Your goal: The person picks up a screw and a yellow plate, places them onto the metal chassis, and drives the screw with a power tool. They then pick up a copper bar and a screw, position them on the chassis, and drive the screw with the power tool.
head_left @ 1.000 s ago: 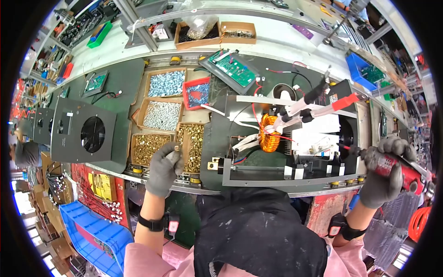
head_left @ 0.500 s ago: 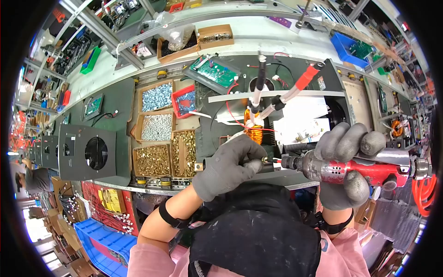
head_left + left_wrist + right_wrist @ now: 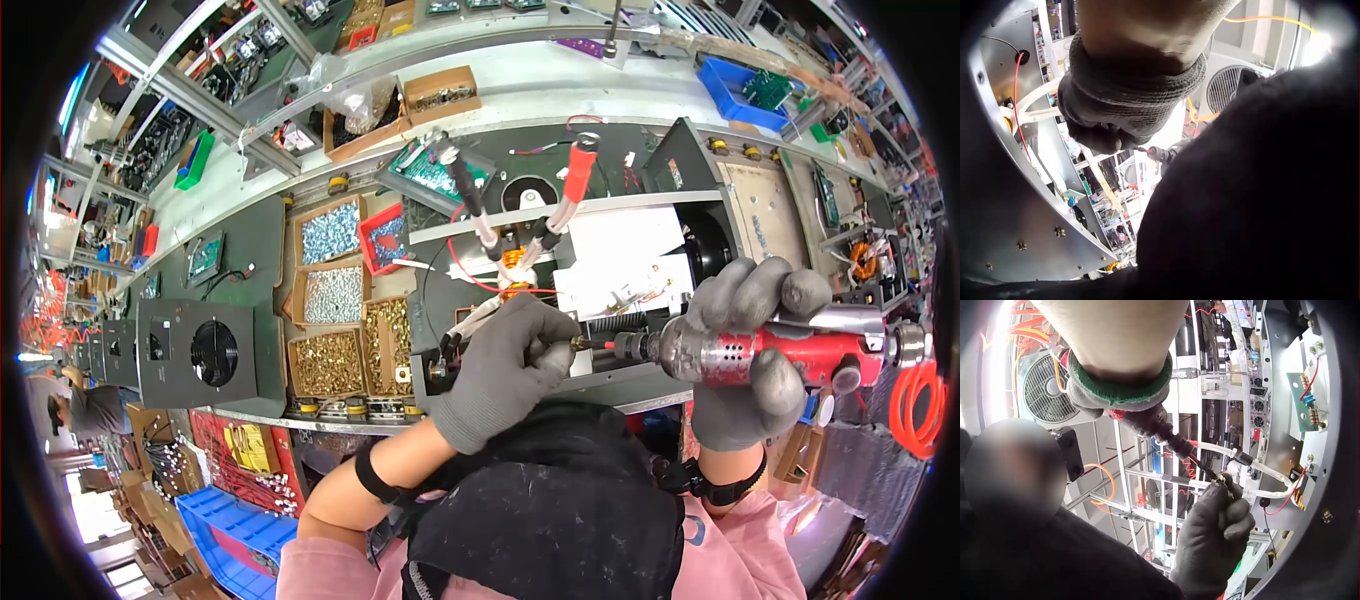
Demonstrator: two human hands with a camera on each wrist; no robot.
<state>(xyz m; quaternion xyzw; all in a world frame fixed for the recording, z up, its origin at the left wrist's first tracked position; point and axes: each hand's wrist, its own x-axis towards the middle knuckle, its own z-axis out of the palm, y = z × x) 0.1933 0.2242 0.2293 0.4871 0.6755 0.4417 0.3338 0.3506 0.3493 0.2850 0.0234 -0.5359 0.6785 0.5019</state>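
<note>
My gloved left hand [image 3: 505, 370] is in front of the chassis, its thumb and fingertips pinching a small brass-coloured screw [image 3: 1219, 480]. A red power screwdriver [image 3: 735, 352] lies sideways in my gloved right hand [image 3: 740, 295], whose fingers and thumb wrap round its body. Its bit [image 3: 602, 345] points left and meets the screw at the left fingertips. Glove fingers hide much of the screw. Behind both hands sits the open metal chassis [image 3: 640, 382], with a copper coil [image 3: 513, 260] and two thick cables inside, one red-ended [image 3: 578, 170], the other black-ended [image 3: 462, 182].
Left of the chassis are cardboard boxes of brass screws [image 3: 328, 366] and silver ones [image 3: 333, 296], beside a red tray [image 3: 367, 250]. A dark fan housing [image 3: 168, 355] stands further left. Behind the chassis rests a green circuit board [image 3: 425, 172]. An orange hose [image 3: 930, 410] hangs at right.
My left hand has gone from the brass screw boxes, screw in its fingertips, to the bit. My right hand has brought the screwdriver inward to the left. The head view has shifted.
</note>
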